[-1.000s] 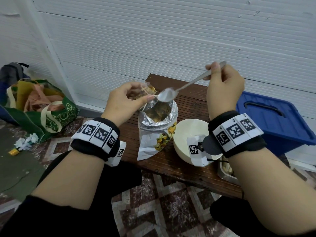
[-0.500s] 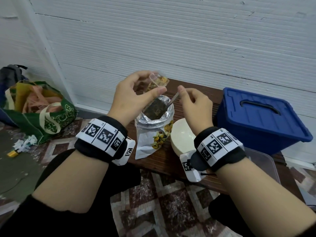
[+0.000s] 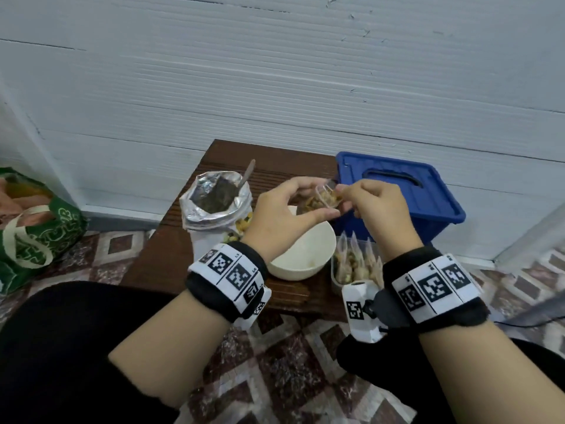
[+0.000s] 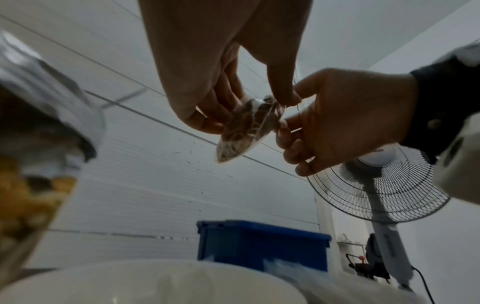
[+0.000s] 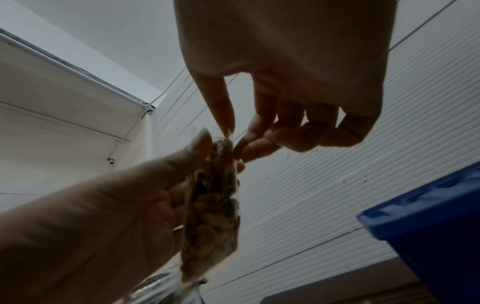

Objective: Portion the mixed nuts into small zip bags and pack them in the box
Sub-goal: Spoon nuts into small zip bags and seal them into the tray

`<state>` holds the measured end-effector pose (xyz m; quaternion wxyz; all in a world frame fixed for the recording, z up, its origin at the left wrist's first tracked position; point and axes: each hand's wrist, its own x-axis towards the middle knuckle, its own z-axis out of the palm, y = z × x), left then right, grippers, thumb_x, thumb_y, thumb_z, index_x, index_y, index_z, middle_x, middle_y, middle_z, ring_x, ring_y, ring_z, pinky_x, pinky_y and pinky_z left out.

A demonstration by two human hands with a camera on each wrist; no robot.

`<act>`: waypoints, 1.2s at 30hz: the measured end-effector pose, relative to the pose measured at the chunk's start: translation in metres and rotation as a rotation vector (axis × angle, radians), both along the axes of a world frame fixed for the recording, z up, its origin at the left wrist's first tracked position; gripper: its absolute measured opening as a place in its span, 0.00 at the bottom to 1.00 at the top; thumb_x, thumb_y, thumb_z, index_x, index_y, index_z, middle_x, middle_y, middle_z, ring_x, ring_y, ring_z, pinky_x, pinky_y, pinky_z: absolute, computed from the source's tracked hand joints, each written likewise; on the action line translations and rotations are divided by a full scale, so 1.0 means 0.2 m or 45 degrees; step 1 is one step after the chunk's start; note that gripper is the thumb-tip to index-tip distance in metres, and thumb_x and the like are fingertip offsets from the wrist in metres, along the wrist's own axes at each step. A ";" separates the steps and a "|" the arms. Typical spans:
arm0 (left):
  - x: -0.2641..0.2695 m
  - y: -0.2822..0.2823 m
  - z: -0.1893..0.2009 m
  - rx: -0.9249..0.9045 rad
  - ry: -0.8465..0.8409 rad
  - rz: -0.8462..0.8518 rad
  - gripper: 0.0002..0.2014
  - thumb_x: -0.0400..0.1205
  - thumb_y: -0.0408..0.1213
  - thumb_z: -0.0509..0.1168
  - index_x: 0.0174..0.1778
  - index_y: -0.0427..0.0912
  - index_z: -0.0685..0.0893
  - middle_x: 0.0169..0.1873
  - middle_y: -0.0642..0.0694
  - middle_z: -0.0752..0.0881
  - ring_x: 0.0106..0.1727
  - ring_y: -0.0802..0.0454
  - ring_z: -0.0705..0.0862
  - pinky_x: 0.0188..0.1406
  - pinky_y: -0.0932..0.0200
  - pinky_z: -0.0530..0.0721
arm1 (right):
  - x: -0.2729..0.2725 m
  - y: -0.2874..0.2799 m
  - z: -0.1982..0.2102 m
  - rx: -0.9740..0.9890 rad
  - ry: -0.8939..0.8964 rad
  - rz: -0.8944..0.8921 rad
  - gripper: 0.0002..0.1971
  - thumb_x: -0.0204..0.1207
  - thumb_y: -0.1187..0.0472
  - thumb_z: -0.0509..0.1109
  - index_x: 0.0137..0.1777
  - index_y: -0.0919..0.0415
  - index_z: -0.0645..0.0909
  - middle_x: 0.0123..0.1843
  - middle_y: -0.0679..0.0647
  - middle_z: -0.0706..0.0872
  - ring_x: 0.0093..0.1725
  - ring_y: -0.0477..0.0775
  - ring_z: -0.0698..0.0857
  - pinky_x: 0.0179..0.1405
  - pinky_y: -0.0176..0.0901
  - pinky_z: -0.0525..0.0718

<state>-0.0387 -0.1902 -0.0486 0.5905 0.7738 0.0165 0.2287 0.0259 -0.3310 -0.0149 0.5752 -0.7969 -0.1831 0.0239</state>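
My left hand [image 3: 318, 198] holds a small clear zip bag [image 3: 327, 199] part filled with mixed nuts, above the white bowl [image 3: 308, 255]. My right hand [image 3: 344, 195] pinches the bag's top edge from the right. From below, the zip bag [image 4: 246, 129] hangs between the left fingers [image 4: 207, 115] and right fingers [image 4: 288, 127]. In the right wrist view the zip bag [image 5: 215, 205] lies against the left palm. The open foil nut bag [image 3: 214, 203] stands at the left with the spoon [image 3: 248, 174] resting in it. The blue lidded box [image 3: 397, 194] sits behind my hands.
A clear container [image 3: 356, 266] with several filled zip bags stands right of the bowl on the brown table [image 3: 159, 261]. A green tote bag [image 3: 33, 237] lies on the tiled floor at the left. A standing fan [image 4: 381, 185] is at the right.
My right hand left the spoon in the foil bag and took hold of the zip bag's top. Both hands moved right with the zip bag, to above the bowl.
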 end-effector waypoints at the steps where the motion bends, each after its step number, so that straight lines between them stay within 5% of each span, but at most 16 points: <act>1: 0.01 -0.04 -0.03 0.005 0.019 -0.020 0.21 0.69 0.39 0.80 0.58 0.53 0.85 0.48 0.61 0.88 0.53 0.71 0.84 0.53 0.72 0.80 | 0.01 -0.04 -0.02 -0.050 0.020 -0.006 0.17 0.75 0.59 0.72 0.32 0.72 0.80 0.27 0.54 0.80 0.25 0.38 0.74 0.32 0.30 0.74; 3: 0.03 -0.12 -0.09 0.008 0.046 -0.058 0.22 0.69 0.38 0.80 0.59 0.53 0.85 0.48 0.63 0.87 0.53 0.72 0.83 0.52 0.74 0.79 | 0.03 -0.11 -0.05 -0.120 0.046 -0.025 0.15 0.73 0.61 0.72 0.35 0.76 0.81 0.30 0.62 0.82 0.29 0.42 0.78 0.34 0.31 0.78; 5: 0.05 -0.18 -0.15 0.002 0.064 -0.092 0.23 0.69 0.37 0.80 0.59 0.53 0.84 0.48 0.63 0.87 0.53 0.72 0.83 0.55 0.73 0.79 | 0.04 -0.16 -0.09 -0.163 0.043 -0.066 0.12 0.71 0.64 0.71 0.35 0.76 0.81 0.34 0.68 0.84 0.36 0.54 0.84 0.43 0.45 0.82; 7: 0.07 -0.23 -0.20 -0.007 0.085 -0.125 0.25 0.68 0.36 0.81 0.60 0.53 0.83 0.51 0.60 0.87 0.56 0.69 0.83 0.60 0.70 0.79 | 0.06 -0.20 -0.12 -0.194 0.036 -0.105 0.10 0.70 0.66 0.70 0.33 0.74 0.80 0.33 0.67 0.84 0.40 0.60 0.86 0.44 0.49 0.82; 12: 0.12 -0.26 -0.28 0.018 0.182 -0.270 0.32 0.68 0.36 0.81 0.65 0.57 0.78 0.57 0.58 0.86 0.61 0.69 0.81 0.65 0.71 0.75 | 0.08 -0.29 -0.15 -0.236 0.041 -0.093 0.10 0.71 0.65 0.72 0.30 0.67 0.81 0.32 0.58 0.86 0.45 0.60 0.87 0.49 0.51 0.84; 17: 0.16 -0.27 -0.31 0.095 0.231 -0.273 0.29 0.69 0.35 0.80 0.58 0.64 0.77 0.53 0.61 0.86 0.60 0.72 0.81 0.61 0.81 0.71 | 0.09 -0.32 -0.17 -0.210 0.088 -0.074 0.10 0.74 0.62 0.72 0.36 0.69 0.84 0.38 0.61 0.88 0.42 0.56 0.85 0.41 0.39 0.80; 23: 0.19 -0.27 -0.32 0.135 0.228 -0.172 0.24 0.68 0.39 0.81 0.56 0.56 0.80 0.47 0.60 0.87 0.51 0.77 0.80 0.52 0.83 0.72 | 0.05 -0.32 -0.15 -0.305 0.073 -0.081 0.21 0.69 0.38 0.74 0.40 0.59 0.86 0.37 0.53 0.88 0.39 0.46 0.85 0.38 0.36 0.78; 27: 0.21 -0.28 -0.33 0.170 0.219 -0.144 0.24 0.68 0.38 0.81 0.58 0.50 0.82 0.46 0.55 0.88 0.53 0.63 0.83 0.53 0.77 0.76 | 0.05 -0.31 -0.16 -0.481 -0.119 -0.159 0.12 0.68 0.44 0.77 0.40 0.52 0.86 0.35 0.45 0.86 0.39 0.43 0.83 0.45 0.46 0.84; 30: 0.21 -0.28 -0.32 0.185 0.245 -0.157 0.26 0.68 0.38 0.81 0.60 0.52 0.81 0.43 0.58 0.86 0.52 0.67 0.82 0.50 0.82 0.73 | 0.06 -0.30 -0.17 -0.493 -0.186 -0.200 0.07 0.73 0.53 0.74 0.37 0.54 0.86 0.34 0.44 0.86 0.42 0.46 0.85 0.53 0.56 0.84; 33: 0.21 -0.27 -0.31 0.176 0.286 -0.187 0.32 0.68 0.43 0.80 0.68 0.50 0.78 0.50 0.57 0.87 0.56 0.66 0.82 0.52 0.82 0.72 | 0.09 -0.32 -0.18 -0.455 -0.197 -0.295 0.08 0.75 0.56 0.72 0.35 0.55 0.85 0.33 0.45 0.85 0.42 0.50 0.84 0.52 0.54 0.84; 36: 0.21 -0.22 -0.31 0.139 0.325 -0.129 0.27 0.73 0.47 0.76 0.68 0.50 0.78 0.53 0.57 0.87 0.56 0.68 0.82 0.49 0.85 0.72 | 0.13 -0.38 -0.17 -0.410 -0.171 -0.427 0.10 0.75 0.56 0.71 0.34 0.57 0.83 0.33 0.48 0.84 0.42 0.52 0.84 0.47 0.45 0.81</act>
